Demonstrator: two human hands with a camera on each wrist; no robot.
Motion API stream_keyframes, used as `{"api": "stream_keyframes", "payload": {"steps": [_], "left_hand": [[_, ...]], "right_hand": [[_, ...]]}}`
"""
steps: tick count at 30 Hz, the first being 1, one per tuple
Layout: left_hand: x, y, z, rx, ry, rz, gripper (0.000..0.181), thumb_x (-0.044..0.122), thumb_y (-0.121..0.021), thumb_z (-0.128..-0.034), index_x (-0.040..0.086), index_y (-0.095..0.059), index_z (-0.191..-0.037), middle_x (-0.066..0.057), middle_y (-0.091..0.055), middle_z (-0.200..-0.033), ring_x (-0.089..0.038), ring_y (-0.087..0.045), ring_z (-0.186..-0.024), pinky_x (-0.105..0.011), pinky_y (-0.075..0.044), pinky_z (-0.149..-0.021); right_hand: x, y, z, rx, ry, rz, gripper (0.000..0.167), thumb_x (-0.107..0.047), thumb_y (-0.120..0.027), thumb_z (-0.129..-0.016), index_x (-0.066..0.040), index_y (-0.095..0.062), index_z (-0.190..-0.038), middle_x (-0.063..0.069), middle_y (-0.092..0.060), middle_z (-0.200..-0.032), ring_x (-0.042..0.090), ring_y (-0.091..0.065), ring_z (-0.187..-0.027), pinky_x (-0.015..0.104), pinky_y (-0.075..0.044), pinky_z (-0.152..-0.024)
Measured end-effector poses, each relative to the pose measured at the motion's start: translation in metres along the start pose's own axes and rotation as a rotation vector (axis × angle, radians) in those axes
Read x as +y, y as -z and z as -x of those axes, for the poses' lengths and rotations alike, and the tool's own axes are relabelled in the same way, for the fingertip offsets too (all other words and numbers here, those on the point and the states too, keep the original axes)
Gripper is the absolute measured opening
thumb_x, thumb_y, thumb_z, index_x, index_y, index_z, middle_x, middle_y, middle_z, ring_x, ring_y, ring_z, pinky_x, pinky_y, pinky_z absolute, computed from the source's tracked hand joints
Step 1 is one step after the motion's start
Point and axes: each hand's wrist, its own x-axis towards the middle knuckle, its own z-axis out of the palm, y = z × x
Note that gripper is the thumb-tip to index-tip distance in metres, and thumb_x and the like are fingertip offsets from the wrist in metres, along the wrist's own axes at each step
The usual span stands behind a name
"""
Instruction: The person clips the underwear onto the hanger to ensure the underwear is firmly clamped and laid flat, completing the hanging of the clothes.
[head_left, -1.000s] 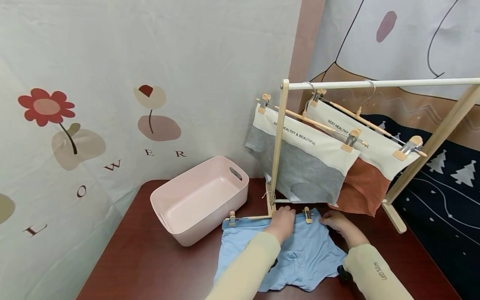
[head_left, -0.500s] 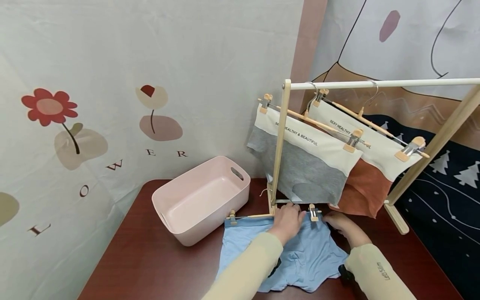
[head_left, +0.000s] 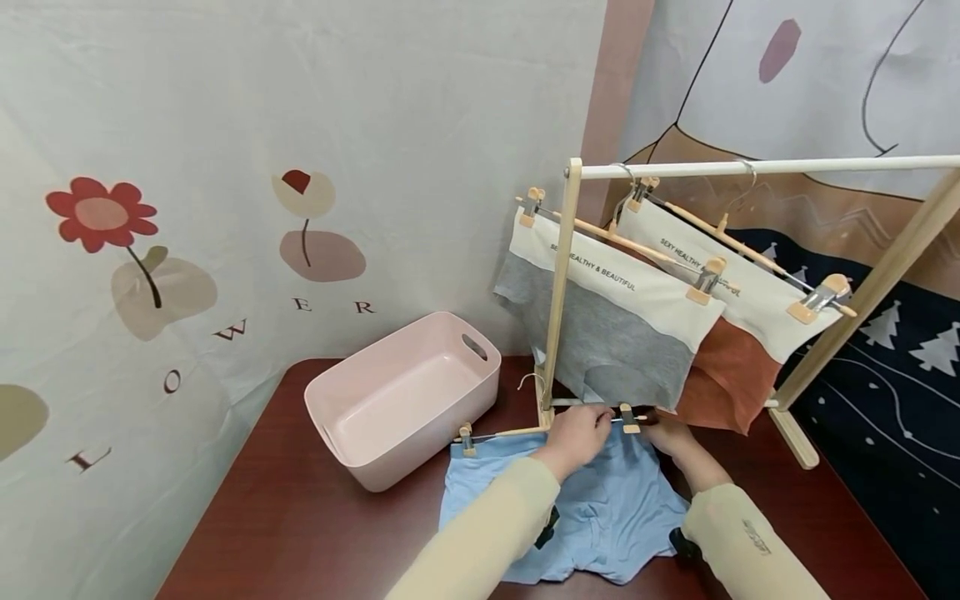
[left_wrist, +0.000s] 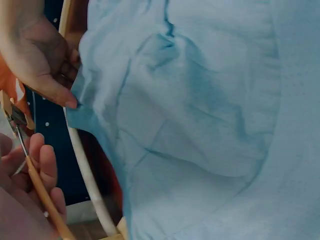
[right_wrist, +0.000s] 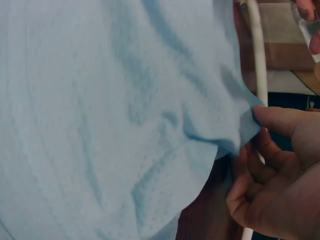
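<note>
Light blue boxer briefs (head_left: 600, 508) lie on the table below the rack. A clip hanger (head_left: 517, 432) runs along their waistband; its left clip (head_left: 467, 439) sits at the waistband's left end. My left hand (head_left: 576, 435) holds the hanger's bar (left_wrist: 40, 192) near the right clip (head_left: 628, 418). In the left wrist view that clip (left_wrist: 17, 114) stands apart from the cloth. My right hand (head_left: 670, 437) pinches the right waistband corner between thumb and fingers, clearly seen in the right wrist view, where the hand (right_wrist: 280, 170) is at the right edge. The head view partly hides its fingertips.
A pink basin (head_left: 405, 400) stands left of the boxer briefs. Behind them rises a wooden rack (head_left: 558, 292) with a white rail (head_left: 765, 168). Grey-and-white briefs (head_left: 622, 333) and rust-and-white briefs (head_left: 738, 367) hang from it on clip hangers, low over my hands.
The hanger's right clip has shifted up and right, from lying on the waistband to above it. My left hand has moved slightly right with the bar. My right hand stays at the corner.
</note>
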Motion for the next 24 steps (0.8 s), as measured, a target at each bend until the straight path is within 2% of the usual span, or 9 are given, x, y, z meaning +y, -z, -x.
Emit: {"api": "stream_keyframes", "payload": {"steps": [3,6,8,11,13,15,18,21,24], "left_hand": [[0.005,0.009,0.000,-0.068,0.051,0.058,0.042,0.047,-0.034,-0.1005,0.027,-0.063,-0.123,0.010,-0.067,-0.112,-0.010,-0.063,-0.100,-0.028,-0.049,-0.082],[0.008,0.016,0.000,-0.136,0.113,0.114,0.054,0.058,-0.028,-0.0975,0.028,-0.059,-0.129,0.009,-0.063,-0.121,-0.013,-0.059,-0.111,-0.032,-0.047,-0.091],[0.008,0.019,-0.001,-0.164,0.155,0.164,0.056,0.061,-0.030,-0.0960,0.026,-0.058,-0.130,0.007,-0.060,-0.127,-0.015,-0.056,-0.117,-0.035,-0.045,-0.096],[0.006,0.022,-0.001,-0.209,0.213,0.289,0.056,0.059,-0.038,-0.0945,0.020,-0.058,-0.130,0.003,-0.058,-0.131,-0.018,-0.054,-0.120,-0.036,-0.045,-0.097],[0.004,0.022,-0.002,-0.222,0.216,0.358,0.050,0.054,-0.048,-0.0925,0.016,-0.063,-0.122,0.000,-0.062,-0.124,-0.018,-0.058,-0.112,-0.033,-0.047,-0.091],[0.003,0.022,-0.003,-0.219,0.189,0.403,0.041,0.047,-0.058,-0.0896,0.013,-0.068,-0.109,0.000,-0.066,-0.110,-0.014,-0.061,-0.098,-0.028,-0.049,-0.081],[0.003,0.021,-0.004,-0.203,0.140,0.425,0.028,0.039,-0.068,-0.0848,0.012,-0.069,-0.091,0.003,-0.065,-0.086,-0.009,-0.056,-0.075,-0.022,-0.045,-0.065],[0.004,0.019,-0.004,-0.185,0.134,0.432,0.026,0.037,-0.072,-0.0820,0.012,-0.067,-0.089,0.006,-0.061,-0.078,-0.005,-0.051,-0.067,-0.019,-0.043,-0.060],[0.004,0.018,-0.003,-0.173,0.152,0.432,0.032,0.038,-0.073,-0.0816,0.012,-0.068,-0.100,0.007,-0.059,-0.080,-0.004,-0.050,-0.067,-0.020,-0.042,-0.059]], "right_hand": [[-0.003,0.002,0.004,-0.030,0.012,-0.035,0.033,-0.017,-0.060,-0.084,0.008,-0.056,-0.105,0.024,-0.058,-0.106,0.035,-0.055,-0.096,0.040,-0.045,-0.080],[-0.006,0.003,0.012,-0.071,0.036,-0.072,0.038,-0.015,-0.058,-0.085,0.010,-0.054,-0.114,0.024,-0.055,-0.111,0.033,-0.055,-0.097,0.039,-0.046,-0.079],[-0.009,0.003,0.017,-0.094,0.051,-0.101,0.041,-0.013,-0.057,-0.086,0.011,-0.053,-0.119,0.025,-0.051,-0.117,0.032,-0.053,-0.098,0.038,-0.045,-0.079],[-0.013,0.003,0.026,-0.116,0.080,-0.117,0.043,-0.013,-0.055,-0.088,0.011,-0.052,-0.123,0.024,-0.048,-0.119,0.028,-0.052,-0.097,0.035,-0.044,-0.077],[-0.014,0.002,0.030,-0.108,0.100,-0.138,0.040,-0.013,-0.057,-0.088,0.011,-0.055,-0.120,0.024,-0.050,-0.117,0.027,-0.053,-0.095,0.034,-0.044,-0.075],[-0.014,0.002,0.035,-0.090,0.138,-0.134,0.037,-0.014,-0.060,-0.087,0.010,-0.058,-0.116,0.025,-0.054,-0.114,0.027,-0.055,-0.094,0.032,-0.045,-0.073],[-0.012,0.001,0.039,-0.056,0.180,-0.129,0.031,-0.016,-0.064,-0.086,0.007,-0.064,-0.107,0.026,-0.054,-0.120,0.028,-0.055,-0.098,0.029,-0.046,-0.071],[-0.012,0.001,0.044,-0.038,0.205,-0.110,0.029,-0.019,-0.065,-0.087,0.004,-0.066,-0.103,0.028,-0.054,-0.123,0.025,-0.055,-0.097,0.027,-0.045,-0.070],[-0.014,0.004,0.049,-0.010,0.215,-0.101,0.027,-0.019,-0.066,-0.086,0.003,-0.067,-0.101,0.026,-0.057,-0.119,0.018,-0.056,-0.087,0.027,-0.045,-0.067]]}}
